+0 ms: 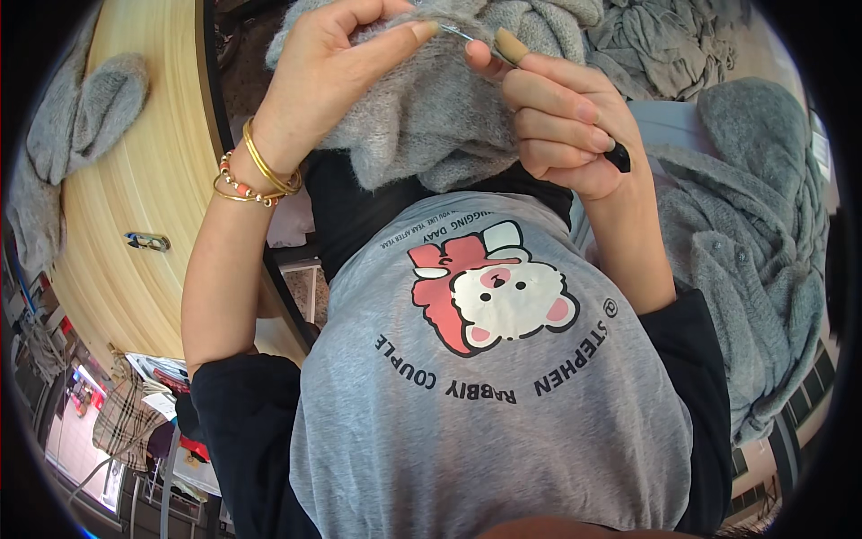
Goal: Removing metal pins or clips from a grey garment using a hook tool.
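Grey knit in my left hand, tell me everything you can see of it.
The grey knit looks soft and fuzzy, like wool, with visible stitches. It is bunched in loose folds before the waist, running out past the picture's top edge. The left hand pinches it near the top, close to the metal tip of a tool in the right hand. Its full shape can't be told.

Fuzzy heathered-grey knit garment (440,121), pale-yellow wood-grain tabletop (135,180) left, grey shirt (386,449) with white-and-coral cartoon bear (516,301), tan checked cloth (124,427) near left, round gold bangles (255,154)
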`<state>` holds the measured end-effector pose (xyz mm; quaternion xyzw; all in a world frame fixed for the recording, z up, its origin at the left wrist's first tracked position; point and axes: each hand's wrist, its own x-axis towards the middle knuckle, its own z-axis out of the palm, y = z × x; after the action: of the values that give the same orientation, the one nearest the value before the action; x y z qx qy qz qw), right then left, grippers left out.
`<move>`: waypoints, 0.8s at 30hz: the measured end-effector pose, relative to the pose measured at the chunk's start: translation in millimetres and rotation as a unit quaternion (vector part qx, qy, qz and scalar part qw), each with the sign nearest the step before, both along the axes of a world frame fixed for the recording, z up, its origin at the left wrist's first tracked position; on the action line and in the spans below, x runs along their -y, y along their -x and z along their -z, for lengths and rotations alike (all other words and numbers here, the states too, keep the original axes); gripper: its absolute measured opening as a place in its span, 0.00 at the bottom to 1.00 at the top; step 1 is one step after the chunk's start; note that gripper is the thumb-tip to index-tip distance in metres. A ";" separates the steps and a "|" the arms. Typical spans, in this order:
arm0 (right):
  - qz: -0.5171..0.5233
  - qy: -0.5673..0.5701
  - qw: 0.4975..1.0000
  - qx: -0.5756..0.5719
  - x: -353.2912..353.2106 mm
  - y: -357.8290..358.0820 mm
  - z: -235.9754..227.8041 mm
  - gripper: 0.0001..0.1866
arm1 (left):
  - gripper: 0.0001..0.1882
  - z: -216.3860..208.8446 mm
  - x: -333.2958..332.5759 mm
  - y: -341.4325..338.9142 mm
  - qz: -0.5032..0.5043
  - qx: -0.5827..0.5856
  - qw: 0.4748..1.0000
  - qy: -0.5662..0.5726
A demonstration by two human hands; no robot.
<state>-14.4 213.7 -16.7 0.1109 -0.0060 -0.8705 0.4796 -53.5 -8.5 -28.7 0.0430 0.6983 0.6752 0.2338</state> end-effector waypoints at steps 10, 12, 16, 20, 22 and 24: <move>0.000 0.013 1.000 0.014 -1.8 -0.2 -3.9 0.21 | 0.06 -20.9 -0.5 -2.2 0.033 -0.094 0.994 0.036; 0.002 0.013 1.000 0.027 -1.5 -1.6 -5.1 0.21 | 0.06 -26.5 0.2 -1.0 0.038 -0.133 0.989 0.048; 0.004 0.016 0.999 0.051 -1.2 -1.9 -2.1 0.21 | 0.06 -27.0 2.1 0.6 0.071 -0.215 0.962 0.152; 0.002 0.022 0.998 0.052 2.8 -2.7 -2.3 0.21 | 0.06 7.0 -6.0 12.2 0.072 -0.394 0.882 -0.248; 0.004 0.032 0.997 0.076 1.6 -3.8 -2.0 0.21 | 0.06 -7.4 2.2 2.6 0.074 -0.278 0.954 -0.086; 0.003 0.027 0.997 0.077 1.0 -5.3 -2.5 0.21 | 0.06 -19.4 5.1 0.1 0.071 -0.150 0.983 0.079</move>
<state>-9.1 212.7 -14.2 0.1649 -0.0668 -0.8604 0.4776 -53.6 -13.7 -9.3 0.1750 0.7714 0.5857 0.1766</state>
